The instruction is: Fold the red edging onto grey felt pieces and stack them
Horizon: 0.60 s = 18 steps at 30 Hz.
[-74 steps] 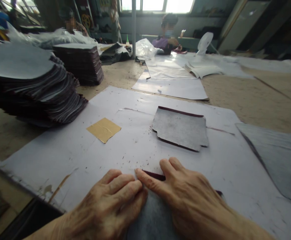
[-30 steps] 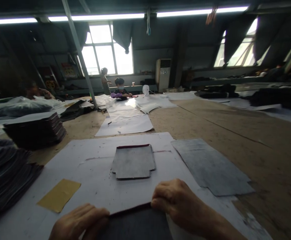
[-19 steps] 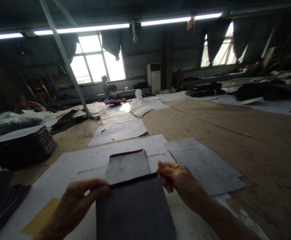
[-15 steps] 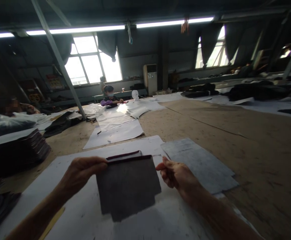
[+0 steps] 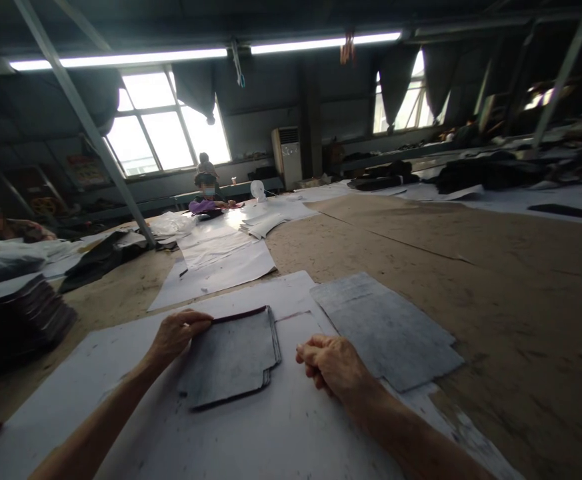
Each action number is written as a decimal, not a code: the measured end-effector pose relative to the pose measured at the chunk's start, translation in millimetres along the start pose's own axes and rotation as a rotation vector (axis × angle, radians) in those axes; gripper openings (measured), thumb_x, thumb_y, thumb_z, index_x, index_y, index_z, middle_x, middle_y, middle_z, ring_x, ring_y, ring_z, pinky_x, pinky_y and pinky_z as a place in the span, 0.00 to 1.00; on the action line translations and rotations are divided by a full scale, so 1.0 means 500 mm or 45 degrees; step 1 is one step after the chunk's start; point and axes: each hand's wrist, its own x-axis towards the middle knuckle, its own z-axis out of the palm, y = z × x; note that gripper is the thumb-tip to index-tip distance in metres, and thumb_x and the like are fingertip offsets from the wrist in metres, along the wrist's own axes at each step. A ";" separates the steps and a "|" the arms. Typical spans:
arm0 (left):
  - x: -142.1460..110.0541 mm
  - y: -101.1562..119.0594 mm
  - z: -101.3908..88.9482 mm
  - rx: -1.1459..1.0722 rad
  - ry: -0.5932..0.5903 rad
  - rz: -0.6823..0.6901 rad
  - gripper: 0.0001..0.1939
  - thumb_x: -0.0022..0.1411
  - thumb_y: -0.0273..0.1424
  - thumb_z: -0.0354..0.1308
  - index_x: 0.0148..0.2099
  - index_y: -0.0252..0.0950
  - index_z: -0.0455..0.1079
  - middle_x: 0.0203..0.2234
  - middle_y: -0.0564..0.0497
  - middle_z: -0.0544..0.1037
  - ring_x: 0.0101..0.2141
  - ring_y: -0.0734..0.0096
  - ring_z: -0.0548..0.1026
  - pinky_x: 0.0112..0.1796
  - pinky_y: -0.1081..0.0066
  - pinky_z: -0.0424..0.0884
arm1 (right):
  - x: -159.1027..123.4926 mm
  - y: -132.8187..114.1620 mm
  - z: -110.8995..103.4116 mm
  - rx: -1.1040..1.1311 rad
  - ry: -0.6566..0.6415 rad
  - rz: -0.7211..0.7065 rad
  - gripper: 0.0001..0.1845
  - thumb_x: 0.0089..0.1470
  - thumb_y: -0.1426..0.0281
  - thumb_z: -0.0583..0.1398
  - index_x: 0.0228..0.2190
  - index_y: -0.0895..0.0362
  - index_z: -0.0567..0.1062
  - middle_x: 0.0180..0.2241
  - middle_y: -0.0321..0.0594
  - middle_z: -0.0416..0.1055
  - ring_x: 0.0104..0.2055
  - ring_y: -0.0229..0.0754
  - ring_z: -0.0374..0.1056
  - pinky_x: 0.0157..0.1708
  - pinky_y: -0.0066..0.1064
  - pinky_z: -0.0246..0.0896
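**Grey piece point(image 5: 231, 363) lies flat between our hands**

The dark-edged piece rests on a white sheet point(image 5: 221, 437), just right of our left hand point(image 5: 178, 333), whose fingertips pinch its far left corner. Layers show along its right side. Our right hand point(image 5: 335, 363) is apart from it, to its right, fingers curled; we cannot tell whether thumb and forefinger meet. Half a second earlier, we see the piece hanging raised from the left hand; now it is down, and the gap to our right hand is wider. Just beyond that hand lies a larger grey panel point(image 5: 385, 330); farther out, a dark stack point(image 5: 15, 327) stands at left and a co-worker point(image 5: 208, 200) is across the table point(image 5: 371, 243).
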 end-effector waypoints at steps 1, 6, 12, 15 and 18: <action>-0.003 0.001 0.005 0.018 0.034 0.012 0.16 0.58 0.42 0.53 0.38 0.33 0.71 0.35 0.49 0.74 0.37 0.67 0.72 0.42 0.64 0.66 | 0.000 0.002 0.002 -0.049 0.016 -0.027 0.10 0.51 0.70 0.50 0.22 0.59 0.66 0.16 0.31 0.59 0.14 0.29 0.52 0.13 0.21 0.45; -0.023 -0.002 0.023 0.092 0.155 0.077 0.20 0.54 0.45 0.49 0.38 0.38 0.74 0.38 0.49 0.74 0.36 0.65 0.72 0.36 0.70 0.68 | -0.013 0.011 0.015 -0.438 0.191 -0.305 0.10 0.50 0.70 0.53 0.20 0.58 0.67 0.18 0.34 0.64 0.21 0.34 0.61 0.22 0.25 0.53; -0.047 0.019 0.034 0.173 0.405 0.143 0.25 0.55 0.44 0.48 0.53 0.39 0.64 0.49 0.46 0.68 0.46 0.51 0.67 0.43 0.58 0.66 | -0.028 0.005 -0.009 -1.057 0.481 -0.520 0.08 0.46 0.75 0.57 0.32 0.60 0.72 0.37 0.46 0.69 0.42 0.47 0.62 0.40 0.35 0.55; -0.085 0.083 0.057 0.179 0.422 0.273 0.25 0.56 0.46 0.48 0.53 0.41 0.63 0.48 0.48 0.68 0.46 0.54 0.68 0.42 0.60 0.69 | -0.026 -0.001 -0.039 -1.287 0.619 -0.398 0.10 0.45 0.77 0.57 0.33 0.68 0.72 0.37 0.56 0.67 0.44 0.55 0.60 0.42 0.44 0.55; -0.134 0.165 0.095 0.160 0.357 0.531 0.22 0.56 0.44 0.50 0.51 0.42 0.65 0.45 0.49 0.71 0.44 0.58 0.70 0.41 0.62 0.70 | -0.028 0.000 -0.058 -1.431 0.672 -0.289 0.08 0.49 0.80 0.55 0.33 0.68 0.72 0.37 0.55 0.67 0.42 0.53 0.62 0.37 0.42 0.60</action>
